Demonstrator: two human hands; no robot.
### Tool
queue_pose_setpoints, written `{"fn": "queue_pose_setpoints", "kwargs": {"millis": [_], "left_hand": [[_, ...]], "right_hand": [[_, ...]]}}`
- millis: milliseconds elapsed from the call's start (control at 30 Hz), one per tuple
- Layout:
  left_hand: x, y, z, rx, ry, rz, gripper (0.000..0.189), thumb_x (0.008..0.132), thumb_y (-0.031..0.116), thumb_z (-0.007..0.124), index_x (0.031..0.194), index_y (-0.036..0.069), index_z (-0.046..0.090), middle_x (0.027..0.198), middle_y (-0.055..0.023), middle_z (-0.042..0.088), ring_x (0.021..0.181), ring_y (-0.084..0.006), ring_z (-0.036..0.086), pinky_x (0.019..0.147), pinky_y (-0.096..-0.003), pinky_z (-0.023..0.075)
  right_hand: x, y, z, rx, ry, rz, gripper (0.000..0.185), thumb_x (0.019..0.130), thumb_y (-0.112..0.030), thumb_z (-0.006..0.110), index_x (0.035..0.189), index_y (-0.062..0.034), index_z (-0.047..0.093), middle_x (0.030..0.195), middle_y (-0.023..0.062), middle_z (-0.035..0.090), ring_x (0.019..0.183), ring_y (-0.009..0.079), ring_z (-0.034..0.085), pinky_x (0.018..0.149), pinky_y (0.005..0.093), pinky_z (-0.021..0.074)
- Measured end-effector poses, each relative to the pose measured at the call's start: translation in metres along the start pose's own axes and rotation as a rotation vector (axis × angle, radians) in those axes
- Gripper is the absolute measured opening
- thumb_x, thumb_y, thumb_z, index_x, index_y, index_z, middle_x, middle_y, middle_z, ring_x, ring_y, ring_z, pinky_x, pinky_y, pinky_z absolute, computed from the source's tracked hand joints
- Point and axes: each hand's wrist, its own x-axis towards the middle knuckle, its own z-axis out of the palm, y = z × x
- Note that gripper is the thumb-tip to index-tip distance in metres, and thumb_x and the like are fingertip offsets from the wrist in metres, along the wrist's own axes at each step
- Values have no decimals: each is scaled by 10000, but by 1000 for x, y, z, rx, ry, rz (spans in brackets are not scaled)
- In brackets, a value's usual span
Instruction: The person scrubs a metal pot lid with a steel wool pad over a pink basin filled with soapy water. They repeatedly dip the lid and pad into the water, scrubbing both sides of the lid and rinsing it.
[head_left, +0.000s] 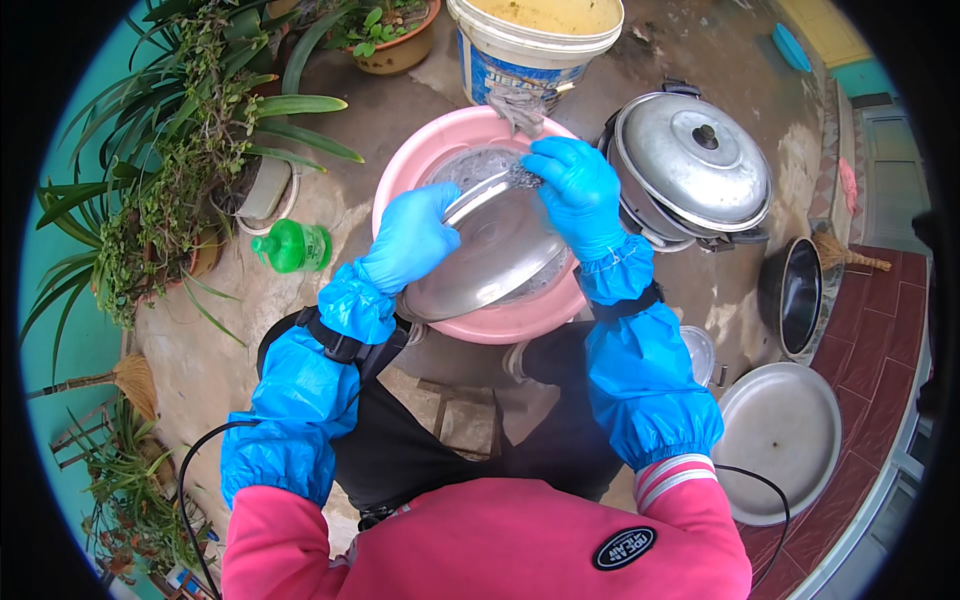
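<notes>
A round metal pot lid (487, 259) is tilted over a pink plastic basin (405, 154) that holds sudsy water (469, 166). My left hand (416, 232), in a blue glove, grips the lid by its left rim. In my right hand (574, 191), also gloved, is a dark metal scouring pad (523, 178), pressed on the lid's upper rim. A grey rag (516, 109) hangs over the basin's far edge.
A large white bucket (540, 56) stands beyond the basin. Lidded metal pots (694, 161) stand at the right, with a black basin (791, 296) and a round metal tray (780, 442) nearer. A green bottle (296, 246) and potted plants (180, 172) are at the left.
</notes>
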Motion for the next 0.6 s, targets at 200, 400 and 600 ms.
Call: {"fn": "queue_pose_setpoints", "kwargs": {"millis": [200, 400, 600], "left_hand": [[0, 1, 2, 12, 7, 10, 259, 647, 58, 584, 905, 53, 611, 801, -215, 603, 773, -408, 582, 688, -466, 461], [-1, 0, 2, -8, -3, -10, 263, 652, 57, 588, 914, 60, 613, 806, -211, 605, 777, -405, 583, 694, -464, 461], [1, -1, 9, 28, 52, 120, 249, 654, 61, 595, 902, 67, 613, 791, -204, 604, 761, -400, 585, 679, -463, 458]], "right_hand": [[2, -6, 2, -32, -12, -50, 258, 635, -8, 660, 873, -109, 662, 930, 71, 640, 856, 283, 617, 731, 375, 514], [1, -7, 4, -75, 79, 145, 205, 651, -22, 634, 832, -116, 654, 954, 72, 638, 860, 283, 617, 719, 376, 509], [4, -17, 5, -83, -121, -121, 277, 625, -13, 660, 879, -124, 654, 938, 63, 638, 870, 280, 616, 732, 373, 510]]}}
